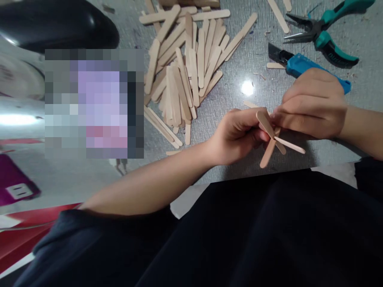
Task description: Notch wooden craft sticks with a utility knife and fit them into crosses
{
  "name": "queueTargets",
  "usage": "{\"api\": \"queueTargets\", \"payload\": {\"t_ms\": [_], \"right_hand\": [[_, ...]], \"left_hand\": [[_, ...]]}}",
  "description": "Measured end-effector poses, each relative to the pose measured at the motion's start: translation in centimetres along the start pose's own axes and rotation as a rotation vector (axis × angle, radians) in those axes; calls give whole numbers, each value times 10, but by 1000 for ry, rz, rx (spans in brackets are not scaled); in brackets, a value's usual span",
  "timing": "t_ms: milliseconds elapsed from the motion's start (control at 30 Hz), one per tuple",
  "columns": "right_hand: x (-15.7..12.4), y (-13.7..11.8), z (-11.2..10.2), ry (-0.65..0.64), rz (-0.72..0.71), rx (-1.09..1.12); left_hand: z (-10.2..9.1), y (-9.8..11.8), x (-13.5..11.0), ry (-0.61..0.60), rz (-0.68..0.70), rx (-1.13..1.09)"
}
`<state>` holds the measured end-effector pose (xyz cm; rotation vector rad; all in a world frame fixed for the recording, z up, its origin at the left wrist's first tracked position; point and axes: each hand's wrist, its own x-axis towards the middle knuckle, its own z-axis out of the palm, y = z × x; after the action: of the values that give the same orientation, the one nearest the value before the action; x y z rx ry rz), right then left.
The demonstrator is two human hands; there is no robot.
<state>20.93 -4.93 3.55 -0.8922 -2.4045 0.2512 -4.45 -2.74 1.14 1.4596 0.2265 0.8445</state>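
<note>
Several popsicle sticks (269, 152) cross one another in a star-like cluster, held over the near edge of the table. My left hand (239, 133) is closed around the cluster's left side, thumb along the top. From the right, my right hand (314, 105) pinches at the cluster's upper side, its fingers curled and close to the left fingertips. Where the sticks meet is partly hidden by the fingers. Just behind the right hand lies a blue utility knife (305, 65) with its dark blade pointing left.
A heap of loose popsicle sticks (191, 59) spreads over the grey table (236, 52). Green-handled long-nose pliers (317, 30) lie at the far right. At the left are a black rounded object (60, 24), a purple object with slots (18, 179) and a blurred-out patch.
</note>
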Motion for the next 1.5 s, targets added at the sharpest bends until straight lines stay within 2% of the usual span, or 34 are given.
{"api": "queueTargets", "payload": {"t_ms": [67,133,200,267,367,467,567,733,900,1067,1367,1500], "right_hand": [[0,2,4,122,-99,-72],[2,3,8,194,-126,-129],[5,1,7,255,-88,-157],[8,-4,3,308,10,-162],[9,-14,-7,170,129,-103],[8,-26,-11,56,129,-74],[7,-36,-7,53,161,-51],[8,-46,-4,-16,281,143],[7,-47,-3,38,265,224],[3,-44,0,11,236,203],[10,-47,-5,72,275,308],[7,-42,1,47,199,181]], "left_hand": [[2,-1,-1,44,7,-18],[4,-2,-3,89,5,1],[4,-4,-5,135,15,44],[2,-7,-7,179,48,85],[-1,-9,-6,251,112,138],[-2,-8,-4,263,107,180],[0,-5,-1,260,165,209],[3,-5,0,275,213,291],[5,-6,-2,280,166,294],[5,-2,-4,274,150,277],[4,3,-5,261,116,279],[5,5,-4,286,81,310]]}}
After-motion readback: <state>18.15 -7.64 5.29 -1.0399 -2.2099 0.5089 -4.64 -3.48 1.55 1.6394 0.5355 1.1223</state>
